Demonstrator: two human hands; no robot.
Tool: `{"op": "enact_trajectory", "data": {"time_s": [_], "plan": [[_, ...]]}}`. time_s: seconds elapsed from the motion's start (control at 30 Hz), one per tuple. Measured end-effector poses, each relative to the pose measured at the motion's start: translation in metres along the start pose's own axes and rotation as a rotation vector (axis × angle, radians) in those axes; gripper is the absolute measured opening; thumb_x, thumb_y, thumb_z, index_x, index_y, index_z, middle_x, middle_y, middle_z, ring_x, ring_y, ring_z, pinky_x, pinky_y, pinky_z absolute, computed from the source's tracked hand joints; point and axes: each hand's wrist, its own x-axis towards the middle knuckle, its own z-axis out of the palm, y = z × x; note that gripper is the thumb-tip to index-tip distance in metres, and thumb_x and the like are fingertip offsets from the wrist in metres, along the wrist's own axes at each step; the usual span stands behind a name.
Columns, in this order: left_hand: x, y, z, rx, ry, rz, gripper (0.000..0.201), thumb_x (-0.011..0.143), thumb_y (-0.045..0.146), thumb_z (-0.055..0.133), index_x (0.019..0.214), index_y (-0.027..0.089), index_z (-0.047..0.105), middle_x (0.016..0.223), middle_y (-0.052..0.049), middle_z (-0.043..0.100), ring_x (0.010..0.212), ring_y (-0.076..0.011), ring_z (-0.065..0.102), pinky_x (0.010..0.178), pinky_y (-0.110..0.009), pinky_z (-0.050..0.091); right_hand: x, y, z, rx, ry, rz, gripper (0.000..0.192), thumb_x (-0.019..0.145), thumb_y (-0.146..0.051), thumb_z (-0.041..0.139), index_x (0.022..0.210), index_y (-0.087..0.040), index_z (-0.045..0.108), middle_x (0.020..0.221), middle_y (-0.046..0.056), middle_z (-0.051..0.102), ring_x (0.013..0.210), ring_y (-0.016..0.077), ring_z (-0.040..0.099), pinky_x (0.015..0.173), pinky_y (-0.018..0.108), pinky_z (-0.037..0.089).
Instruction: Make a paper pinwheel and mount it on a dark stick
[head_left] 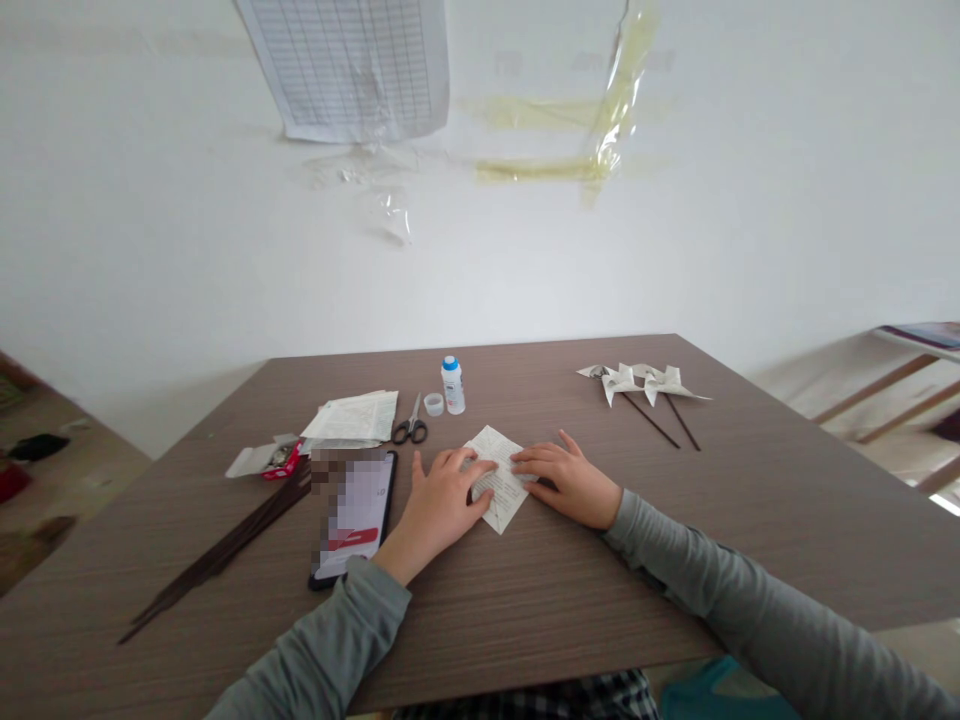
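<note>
The printed paper square (pixel 496 478) lies flat on the wooden table (pixel 675 560), just below the middle of the frame, turned like a diamond with fold lines crossing it. Your left hand (pixel 442 505) lies on its left half, fingers spread and pressing down; your right hand (pixel 564 478) lies flat at its right corner, fingertips on the edge. Neither hand pinches anything.

Treat the sheet as very light, thin and limp: it will likely slide on the smooth tabletop unless one palm pins it, and it tears or creases easily. Take it by a free corner or along a fold, where it is stiffest.

Just left of your left hand sits a phone (pixel 354 515), then a bundle of dark sticks (pixel 225 550). Above, toward centre, lie scissors (pixel 411 424), a small cap (pixel 433 404) and a glue bottle (pixel 452 385). Loose printed sheets (pixel 356 417) are to their left. Finished paper pinwheels (pixel 645 385) rest at upper right of the table.
</note>
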Motion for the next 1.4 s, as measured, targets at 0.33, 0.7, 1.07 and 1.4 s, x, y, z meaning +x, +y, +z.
{"op": "enact_trajectory", "data": {"time_s": [0.33,0.7,1.07,1.4], "plan": [[-0.002,0.003,-0.008,0.015,-0.054,-0.016,0.046,0.119,0.027,0.079,0.162,0.041,0.088,0.180,-0.012,0.077,0.175,-0.0452,0.064,0.151,-0.096,0.026,0.002,-0.003,-0.003,0.013,-0.022,0.025,0.037,0.118,-0.025,0.077,0.150,-0.037,0.092,0.168,0.009,0.086,0.163,0.0406,0.076,0.151,0.093,0.028],[-0.002,0.001,-0.006,-0.016,-0.032,0.000,0.035,0.119,0.027,0.079,0.151,0.034,0.091,0.174,-0.014,0.081,0.168,-0.0449,0.069,0.151,-0.098,0.020,0.001,-0.002,-0.002,0.039,-0.021,0.023,0.038,0.117,-0.023,0.074,0.148,-0.035,0.092,0.168,0.012,0.086,0.163,0.0420,0.075,0.150,0.096,0.023],[-0.004,0.004,-0.012,-0.048,-0.037,-0.033,0.035,0.115,0.026,0.082,0.147,0.038,0.092,0.176,-0.012,0.079,0.171,-0.0451,0.067,0.151,-0.096,0.024,0.001,0.000,0.000,0.055,0.003,0.017,0.035,0.117,-0.025,0.077,0.147,-0.037,0.092,0.166,0.010,0.087,0.161,0.0412,0.077,0.150,0.095,0.026],[-0.004,0.001,-0.010,-0.029,-0.038,-0.036,0.050,0.115,0.029,0.080,0.165,0.038,0.083,0.179,-0.011,0.077,0.172,-0.0452,0.065,0.151,-0.094,0.027,0.003,-0.002,0.001,0.086,-0.002,0.037,0.033,0.117,-0.027,0.078,0.145,-0.036,0.093,0.165,0.011,0.087,0.163,0.0408,0.076,0.151,0.094,0.024]]}}
